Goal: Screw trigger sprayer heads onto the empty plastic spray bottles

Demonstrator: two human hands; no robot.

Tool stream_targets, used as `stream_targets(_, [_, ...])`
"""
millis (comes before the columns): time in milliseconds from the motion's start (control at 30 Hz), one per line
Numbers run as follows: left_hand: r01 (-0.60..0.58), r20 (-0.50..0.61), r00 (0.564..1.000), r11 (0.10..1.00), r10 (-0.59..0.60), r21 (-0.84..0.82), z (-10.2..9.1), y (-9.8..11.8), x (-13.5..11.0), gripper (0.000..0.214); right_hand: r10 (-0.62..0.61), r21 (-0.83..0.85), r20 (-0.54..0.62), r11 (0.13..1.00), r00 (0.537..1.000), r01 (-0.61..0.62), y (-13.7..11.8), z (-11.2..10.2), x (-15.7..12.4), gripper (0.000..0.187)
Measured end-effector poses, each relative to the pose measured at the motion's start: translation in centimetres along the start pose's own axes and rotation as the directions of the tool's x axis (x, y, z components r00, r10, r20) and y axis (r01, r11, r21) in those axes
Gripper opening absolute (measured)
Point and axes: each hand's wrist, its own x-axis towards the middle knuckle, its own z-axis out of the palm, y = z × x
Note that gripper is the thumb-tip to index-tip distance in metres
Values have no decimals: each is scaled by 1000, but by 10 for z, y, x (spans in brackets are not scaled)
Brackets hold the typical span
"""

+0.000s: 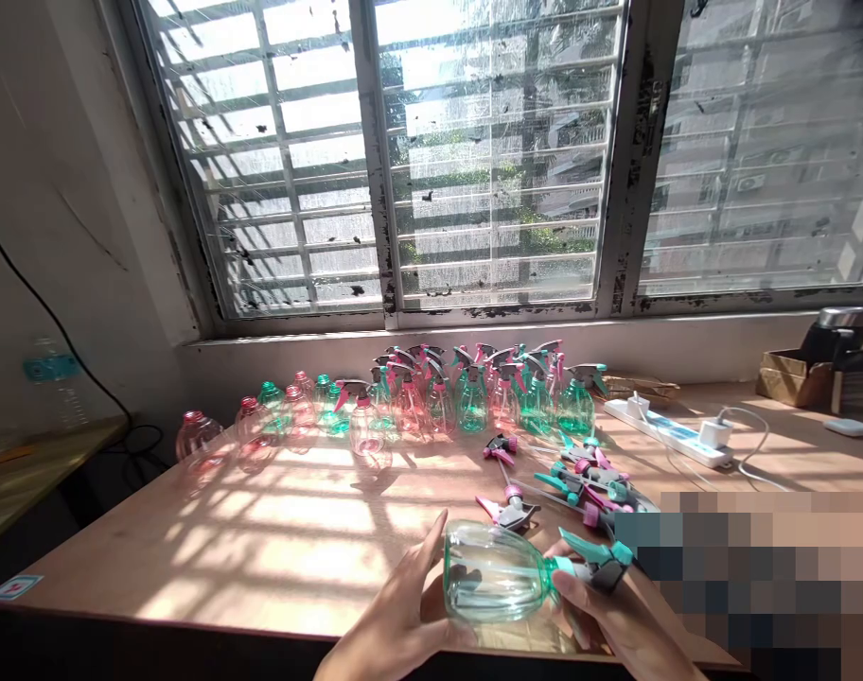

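Observation:
A clear green spray bottle (494, 573) lies on its side between my hands, above the table's front edge. Its teal and grey spray head (600, 558) points right and sits at the bottle's neck. My left hand (410, 605) is wrapped round the bottle's base, thumb below and fingers behind. At the neck, my right hand (598, 610) pinches the teal collar between thumb and fingers. Just beyond the bottle lie loose pink and grey spray heads, one of them a trigger head (513, 511) with its tube pointing away. More loose teal and pink heads (588, 478) form a pile to the right.
Pink and green bottles with spray heads (472, 402) stand grouped along the wall. Several bottles without heads, including a pink one (251, 430), stand to their left. A white power strip (669, 433) with plugged-in chargers and a cardboard box (793, 376) are at the right. Pixelation hides the lower right.

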Motion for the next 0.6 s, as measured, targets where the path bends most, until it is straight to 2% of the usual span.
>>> stream_targets(133, [9, 3, 1000, 999, -9, -33, 2, 0, 0, 104, 17, -15, -8, 1000, 1000, -18, 3, -3, 0, 43])
stream_targets(267, [-94, 31, 995, 983, 100, -157, 3, 0, 1, 94, 13, 27, 4, 1000, 1000, -13, 0, 0, 0, 43])
stream_targets(333, [-82, 38, 996, 992, 86, -101, 2, 1, 1, 93, 3, 50, 3, 999, 1000, -3, -2, 2, -1, 43])
stream_targets(467, [-14, 27, 1000, 999, 15, -36, 0, 1, 0, 111, 20, 53, -19, 998, 1000, -19, -1, 2, -1, 44])
stream_targets(600, [-8, 10, 1000, 1000, 8, 18, -1, 1, -1, 106, 19, 21, -64, 1000, 998, -18, 1, -1, 0, 46])
